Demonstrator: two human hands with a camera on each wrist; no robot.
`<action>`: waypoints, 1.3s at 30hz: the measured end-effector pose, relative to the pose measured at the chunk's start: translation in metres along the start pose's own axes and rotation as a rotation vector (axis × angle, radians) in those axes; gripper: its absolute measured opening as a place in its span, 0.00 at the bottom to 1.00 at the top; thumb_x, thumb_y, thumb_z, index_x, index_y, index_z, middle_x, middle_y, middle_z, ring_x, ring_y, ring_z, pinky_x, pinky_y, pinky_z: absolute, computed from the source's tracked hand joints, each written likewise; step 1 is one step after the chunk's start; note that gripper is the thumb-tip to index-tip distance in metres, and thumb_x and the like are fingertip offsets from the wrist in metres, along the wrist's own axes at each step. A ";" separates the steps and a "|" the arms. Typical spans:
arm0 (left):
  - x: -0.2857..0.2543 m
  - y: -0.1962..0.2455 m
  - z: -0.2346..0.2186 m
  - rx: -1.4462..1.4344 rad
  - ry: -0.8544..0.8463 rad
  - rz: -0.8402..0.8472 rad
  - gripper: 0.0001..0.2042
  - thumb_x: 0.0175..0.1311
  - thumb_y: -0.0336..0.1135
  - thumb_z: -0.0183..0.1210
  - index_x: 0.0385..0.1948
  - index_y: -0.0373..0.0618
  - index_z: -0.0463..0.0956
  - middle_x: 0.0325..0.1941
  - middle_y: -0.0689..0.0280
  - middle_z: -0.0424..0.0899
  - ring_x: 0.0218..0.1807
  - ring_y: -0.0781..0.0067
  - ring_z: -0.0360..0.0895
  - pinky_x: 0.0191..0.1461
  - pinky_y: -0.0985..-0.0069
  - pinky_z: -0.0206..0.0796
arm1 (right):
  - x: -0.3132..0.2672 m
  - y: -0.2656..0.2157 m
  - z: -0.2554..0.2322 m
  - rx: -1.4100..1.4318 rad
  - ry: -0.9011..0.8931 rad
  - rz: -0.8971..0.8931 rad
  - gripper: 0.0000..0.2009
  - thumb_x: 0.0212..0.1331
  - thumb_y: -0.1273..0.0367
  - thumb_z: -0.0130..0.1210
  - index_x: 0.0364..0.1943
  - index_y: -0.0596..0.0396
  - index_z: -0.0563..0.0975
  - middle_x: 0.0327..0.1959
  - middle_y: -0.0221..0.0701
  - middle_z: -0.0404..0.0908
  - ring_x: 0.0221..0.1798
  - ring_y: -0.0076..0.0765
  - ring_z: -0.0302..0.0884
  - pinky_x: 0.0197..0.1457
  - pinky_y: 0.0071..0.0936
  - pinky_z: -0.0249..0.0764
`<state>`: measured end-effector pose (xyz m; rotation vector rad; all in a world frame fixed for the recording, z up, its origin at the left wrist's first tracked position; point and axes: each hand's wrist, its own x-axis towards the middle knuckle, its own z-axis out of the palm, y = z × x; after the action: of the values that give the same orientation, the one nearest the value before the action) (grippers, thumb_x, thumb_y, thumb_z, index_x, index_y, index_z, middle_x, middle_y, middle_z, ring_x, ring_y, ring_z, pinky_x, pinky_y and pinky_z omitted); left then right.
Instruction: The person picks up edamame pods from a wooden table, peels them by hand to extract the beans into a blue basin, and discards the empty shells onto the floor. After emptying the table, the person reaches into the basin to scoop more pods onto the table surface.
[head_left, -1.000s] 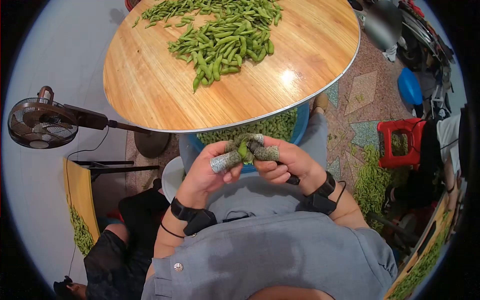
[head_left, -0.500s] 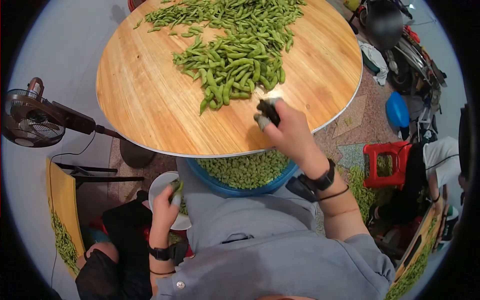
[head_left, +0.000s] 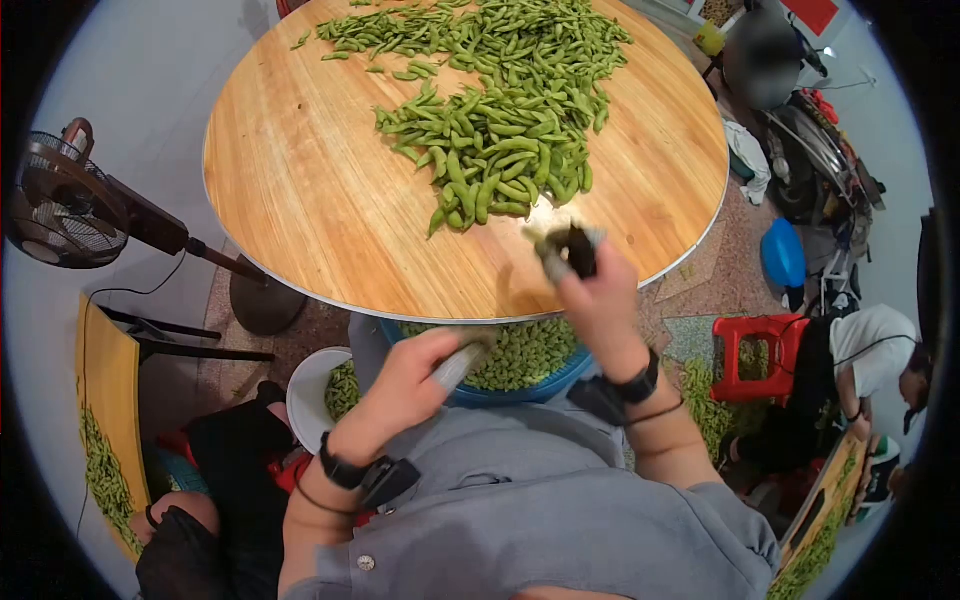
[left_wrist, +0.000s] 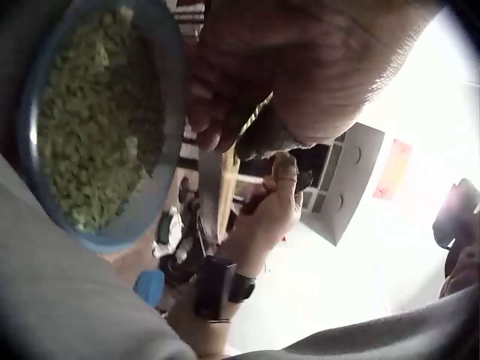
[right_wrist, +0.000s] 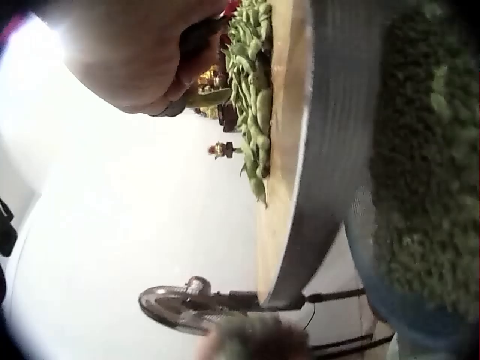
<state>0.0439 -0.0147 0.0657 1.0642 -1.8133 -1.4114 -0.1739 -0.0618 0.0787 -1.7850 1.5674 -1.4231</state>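
Note:
My right hand point(head_left: 605, 295) is over the near right part of the round wooden table point(head_left: 300, 220). It holds a small black tool point(head_left: 580, 250) and pinches a green soybean pod point(right_wrist: 210, 97) at its fingertips. A large heap of soybean pods point(head_left: 510, 150) lies just beyond it. My left hand point(head_left: 405, 380) hangs in front of the table's near edge, over the rim of a blue basin point(head_left: 570, 378) of shelled beans point(head_left: 525, 355). Nothing shows between its loosely bent fingers. Grey wraps cover some fingertips point(head_left: 460, 368); the right fingertips are blurred.
Left of my lap stands a white bucket point(head_left: 305, 400) with some green pods inside. A standing fan point(head_left: 75, 200) is at the far left. To the right are a red stool point(head_left: 755, 355), pods on the floor point(head_left: 705, 410) and a blue tub point(head_left: 783, 253). People sit at both sides.
Both hands first met around a pod over the lap, then parted: the right to the table, the left to the bucket. The left has since come back toward the middle, its pod no longer visible.

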 end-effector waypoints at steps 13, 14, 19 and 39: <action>0.029 0.004 0.040 -0.778 0.144 -0.062 0.11 0.67 0.33 0.50 0.47 0.41 0.72 0.40 0.67 0.79 0.39 0.79 0.76 0.38 0.83 0.69 | -0.061 -0.006 -0.024 0.025 -0.388 -0.068 0.17 0.46 0.74 0.58 0.45 0.60 0.73 0.36 0.42 0.78 0.35 0.45 0.79 0.38 0.31 0.75; 0.026 0.004 0.035 -0.782 0.152 -0.102 0.10 0.67 0.32 0.50 0.46 0.41 0.71 0.37 0.67 0.79 0.35 0.79 0.76 0.34 0.85 0.68 | -0.060 -0.007 -0.022 0.037 -0.395 -0.069 0.17 0.46 0.74 0.58 0.45 0.60 0.73 0.36 0.42 0.78 0.35 0.45 0.79 0.38 0.31 0.75; 0.022 0.005 0.034 -0.752 0.181 -0.276 0.09 0.66 0.29 0.49 0.45 0.39 0.70 0.30 0.66 0.78 0.27 0.79 0.76 0.27 0.84 0.68 | -0.050 -0.003 -0.022 0.395 -0.578 0.211 0.20 0.55 0.73 0.45 0.54 0.64 0.66 0.39 0.44 0.76 0.42 0.46 0.77 0.47 0.32 0.71; 0.010 -0.005 0.039 0.721 0.254 0.367 0.12 0.53 0.27 0.56 0.40 0.39 0.71 0.29 0.54 0.75 0.31 0.52 0.74 0.35 0.66 0.67 | -0.044 -0.001 -0.033 0.500 -0.764 0.327 0.19 0.52 0.75 0.46 0.51 0.60 0.68 0.34 0.36 0.75 0.32 0.35 0.74 0.38 0.28 0.71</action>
<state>0.0072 -0.0053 0.0509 1.0929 -2.2246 -0.3763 -0.1950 -0.0112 0.0742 -1.4236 0.9332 -0.7391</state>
